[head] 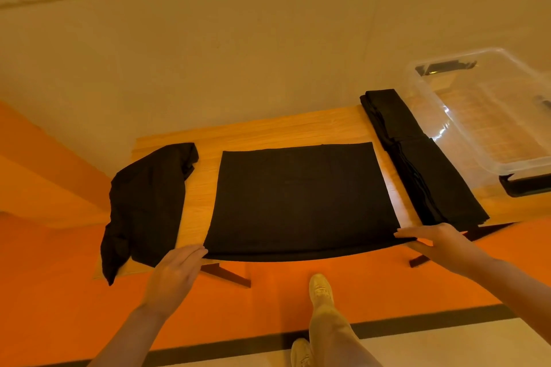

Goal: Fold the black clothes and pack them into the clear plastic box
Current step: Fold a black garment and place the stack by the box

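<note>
While the folded black cloth (301,202) lies flat along the tabletop's (268,131) near edge, the left hand (176,271) and right hand (438,240) touch its near corners with straight fingers; soft, light and limp, it probably lifts best from those corners.

The wooden table (298,128) carries a crumpled black garment (143,202) at left, a flat folded black cloth (298,197) centrally, a folded black stack (417,158), and the clear plastic box (483,116) at right.

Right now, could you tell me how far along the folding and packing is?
Done: folded stack beside the clear box. In hand: left hand and right hand at the near corners of the flat garment. Left: crumpled garment; nothing visibly packed yet.
</note>
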Motion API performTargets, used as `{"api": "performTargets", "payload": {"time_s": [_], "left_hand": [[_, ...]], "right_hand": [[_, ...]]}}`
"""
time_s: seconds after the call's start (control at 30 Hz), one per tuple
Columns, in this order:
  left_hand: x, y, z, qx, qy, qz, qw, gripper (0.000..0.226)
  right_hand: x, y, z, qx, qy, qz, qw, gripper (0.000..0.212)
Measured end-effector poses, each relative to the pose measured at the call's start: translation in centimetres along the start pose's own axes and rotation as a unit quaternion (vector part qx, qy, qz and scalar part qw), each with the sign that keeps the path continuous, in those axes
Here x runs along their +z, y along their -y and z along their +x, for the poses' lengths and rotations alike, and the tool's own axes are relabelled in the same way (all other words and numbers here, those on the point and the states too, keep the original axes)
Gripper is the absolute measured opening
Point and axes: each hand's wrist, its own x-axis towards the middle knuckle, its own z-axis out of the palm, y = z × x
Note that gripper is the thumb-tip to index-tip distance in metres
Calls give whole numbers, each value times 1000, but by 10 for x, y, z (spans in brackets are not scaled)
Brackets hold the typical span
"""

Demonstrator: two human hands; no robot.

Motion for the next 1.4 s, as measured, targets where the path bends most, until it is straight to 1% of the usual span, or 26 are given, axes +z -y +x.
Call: {"api": "performTargets", "payload": {"time_s": [0.03,0.1,0.13,0.23,0.27,0.33,0.37,0.4,0.43,0.47,0.53,0.57,0.7,0.83,0.93,1.03,1.13,1.23,1.4], "left_hand": [[0,1,0,-18,-3,-11,1000,26],[-3,0,6,-95,-15,-70,993,24],[-6,-2,11,-139,-22,-107,984,18],[-15,-9,28,-251,-56,-219,941,21],[-18,-11,34,-279,-69,-250,925,20],[-22,-13,49,-335,-78,-299,890,15],[-22,-12,56,-363,-77,-319,872,13],[-23,-11,64,-385,-78,-340,855,12],[-25,-11,72,-402,-81,-360,838,13],[-27,-12,81,-414,-88,-377,824,14],[-32,-13,99,-425,-106,-399,806,15],[-33,-12,108,-426,-113,-406,800,15],[-35,-6,146,-447,-112,-393,795,24],[-28,7,181,-455,-104,-359,808,28],[-22,15,207,-471,-93,-335,810,32],[-16,22,234,-496,-99,-332,796,33],[-8,31,251,-518,-92,-325,786,33],[-2,38,265,-532,-86,-319,780,32],[-1,31,289,-530,-89,-311,784,31]], "right_hand": [[-2,2,0,12,-9,34,999,24],[-10,11,0,42,-37,110,992,21],[-15,16,1,54,-52,161,984,22],[-27,23,6,77,-70,291,951,12],[-31,24,7,80,-71,313,944,18],[-36,24,12,90,-79,335,935,45],[-38,24,15,88,-89,348,929,54],[-40,24,19,92,-100,362,922,57],[-42,25,24,95,-116,381,913,53],[-43,25,29,99,-134,393,904,43],[-48,28,38,100,-158,402,896,23],[-50,30,43,100,-169,404,893,17],[-66,29,66,102,-199,408,885,14],[-84,20,101,111,-209,392,889,12],[-96,16,131,123,-216,384,889,14],[-106,14,159,124,-223,370,893,16],[-114,13,183,128,-235,359,894,14],[-119,16,203,136,-249,323,903,20],[-120,20,226,145,-250,273,917,23]]}}
